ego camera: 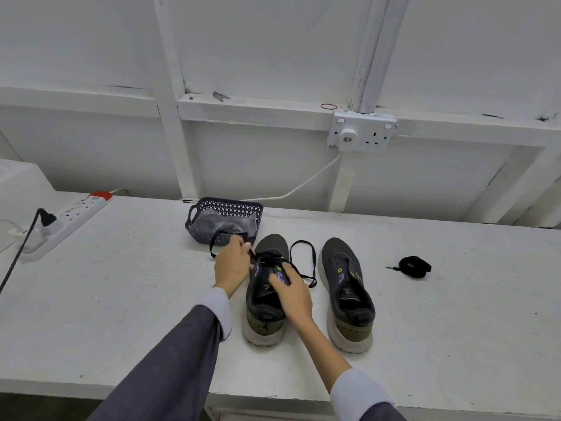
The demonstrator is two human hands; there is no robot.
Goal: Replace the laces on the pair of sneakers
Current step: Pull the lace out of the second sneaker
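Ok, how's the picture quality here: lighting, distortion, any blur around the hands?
Head view: soft, even lighting, only faint shadows on the table, no glare. Wide-angle distortion in the same view tilts and bows the wall beams. The left hand and right hand at the sneaker are fairly sharp, and the thin lace is slightly soft.

Bright, even, diffuse light floods the white bench (121, 299) and wall (273, 41), casting only faint, soft shadows beneath the left grip (232, 264) and right grip (293, 294), with crisp focus near them and straight beams bowing far outward.
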